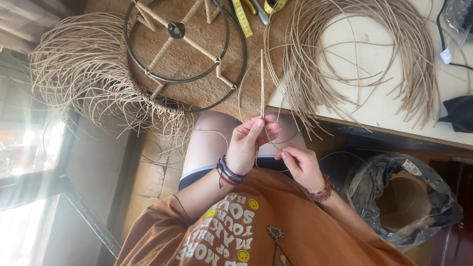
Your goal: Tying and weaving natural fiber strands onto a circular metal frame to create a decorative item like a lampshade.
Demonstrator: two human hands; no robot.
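Nearest, an orange printed shirt (256, 231) and bare knee (212, 143), both wrists ringed with beaded bracelets. Just above the lap, left hand (249, 145) pinched shut on a thin cane strand (261, 83) that stands upright from the fingertips; right hand (301, 165) closed on the lower part of the same strand, where a loop curls between the two hands. To the right, low down, a plastic-wrapped spool of cord (401, 202). Farther out, on the brown mat (197, 54), a double black metal ring frame (185, 49) with cord-wrapped spokes; only its lower-left edge fringed with tied strands, most of the rim bare, so by the look of it work well short of half done. Beyond, a loose bundle of cane (354, 54) on the pale tabletop (443, 113), plus a yellow tape measure (241, 17).
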